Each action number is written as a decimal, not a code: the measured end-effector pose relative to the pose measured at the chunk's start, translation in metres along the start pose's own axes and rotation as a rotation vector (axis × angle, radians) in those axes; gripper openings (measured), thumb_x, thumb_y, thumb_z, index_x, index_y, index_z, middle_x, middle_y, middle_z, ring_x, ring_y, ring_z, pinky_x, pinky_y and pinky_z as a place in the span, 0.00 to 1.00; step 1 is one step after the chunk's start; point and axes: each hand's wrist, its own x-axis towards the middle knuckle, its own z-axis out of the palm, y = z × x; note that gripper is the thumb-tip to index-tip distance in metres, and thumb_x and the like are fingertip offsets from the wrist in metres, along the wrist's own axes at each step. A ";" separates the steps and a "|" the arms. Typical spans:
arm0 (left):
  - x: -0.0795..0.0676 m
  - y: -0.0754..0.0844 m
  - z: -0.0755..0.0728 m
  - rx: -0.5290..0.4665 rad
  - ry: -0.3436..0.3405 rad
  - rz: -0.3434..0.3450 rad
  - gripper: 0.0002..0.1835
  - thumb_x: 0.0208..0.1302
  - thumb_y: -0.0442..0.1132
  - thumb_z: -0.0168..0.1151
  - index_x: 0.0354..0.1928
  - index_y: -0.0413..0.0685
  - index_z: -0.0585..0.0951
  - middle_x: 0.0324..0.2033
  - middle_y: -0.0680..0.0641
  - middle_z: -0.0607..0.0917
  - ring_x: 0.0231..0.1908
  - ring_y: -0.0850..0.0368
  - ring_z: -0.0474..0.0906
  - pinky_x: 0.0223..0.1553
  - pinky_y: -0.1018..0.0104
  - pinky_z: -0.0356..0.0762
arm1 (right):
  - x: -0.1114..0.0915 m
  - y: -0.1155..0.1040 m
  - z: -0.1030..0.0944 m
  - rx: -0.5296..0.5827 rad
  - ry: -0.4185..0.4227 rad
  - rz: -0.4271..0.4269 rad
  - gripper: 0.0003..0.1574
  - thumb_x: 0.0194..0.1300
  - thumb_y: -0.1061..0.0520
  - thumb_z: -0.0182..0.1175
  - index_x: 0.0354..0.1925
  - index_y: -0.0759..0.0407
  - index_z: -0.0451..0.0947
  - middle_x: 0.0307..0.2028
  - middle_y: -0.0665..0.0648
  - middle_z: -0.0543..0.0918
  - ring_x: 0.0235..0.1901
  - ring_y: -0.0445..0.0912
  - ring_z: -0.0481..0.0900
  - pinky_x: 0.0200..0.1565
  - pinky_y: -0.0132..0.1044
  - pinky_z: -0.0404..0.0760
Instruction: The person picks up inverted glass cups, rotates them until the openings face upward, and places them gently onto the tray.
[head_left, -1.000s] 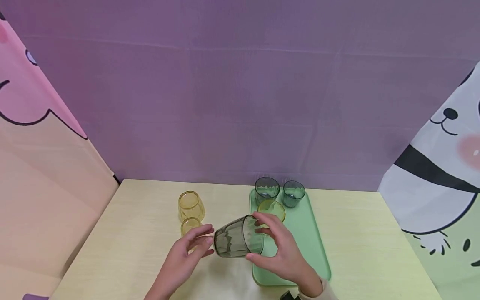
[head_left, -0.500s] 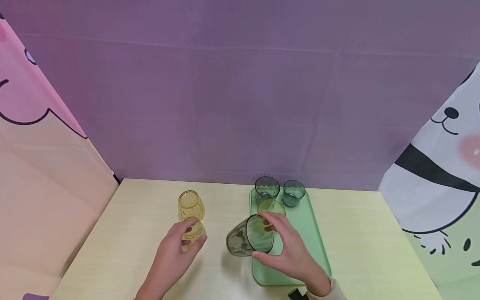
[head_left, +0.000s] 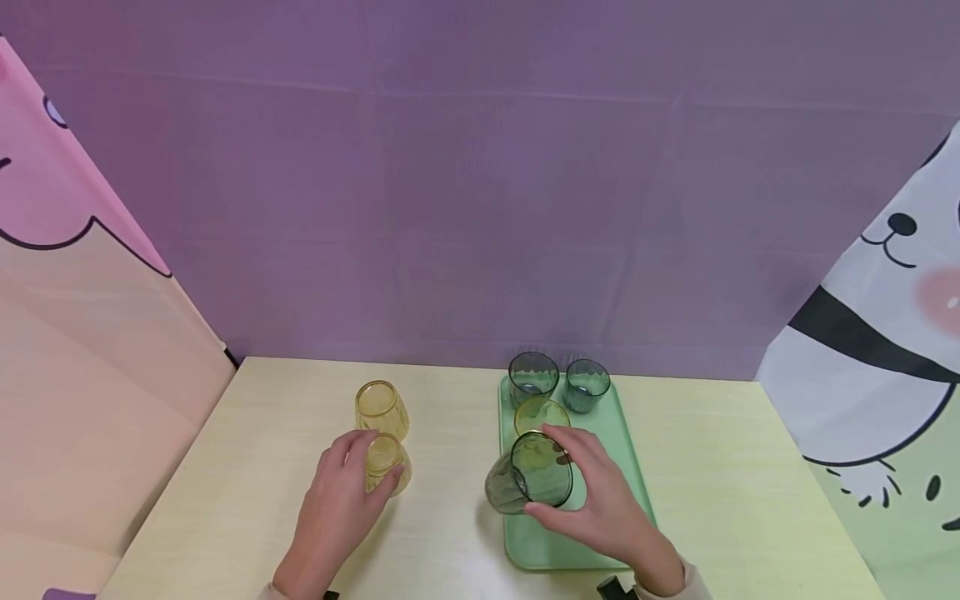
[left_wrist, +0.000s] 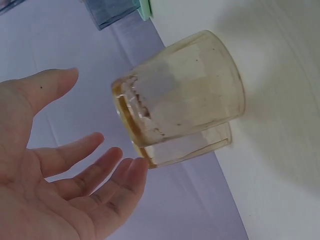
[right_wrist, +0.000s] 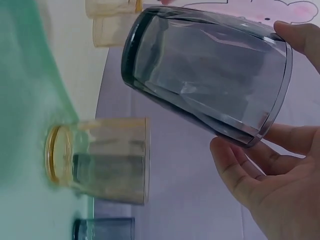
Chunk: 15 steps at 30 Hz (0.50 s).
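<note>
Grey glass [head_left: 504,487] in the right hand [head_left: 600,508], left hand [head_left: 341,496] at the near yellow glass [head_left: 386,458].
Lower centre of the head view: your right grip pinches the tilted grey glass near its rim, before the tray's left edge [head_left: 510,533]. Level it before any set-down, clear of the tray's yellow glass [head_left: 538,412]. Left of centre, your left grip is spread about the inverted near yellow glass; contact cannot be confirmed. Centre your fingers before applying pressure.

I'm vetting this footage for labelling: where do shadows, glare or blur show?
Head view: soft shadow on the table beside the green tray; right wrist: pale glints on the held grey glass, tray edge blurred; left wrist: dim shadows on the table by the nearer yellow glass.
</note>
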 end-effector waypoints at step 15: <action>0.006 -0.013 0.010 0.007 -0.050 -0.030 0.33 0.57 0.44 0.75 0.58 0.30 0.76 0.55 0.31 0.76 0.52 0.32 0.75 0.50 0.39 0.76 | -0.016 0.013 -0.029 -0.248 -0.018 0.094 0.51 0.48 0.47 0.80 0.66 0.61 0.72 0.60 0.54 0.73 0.59 0.46 0.70 0.50 0.48 0.80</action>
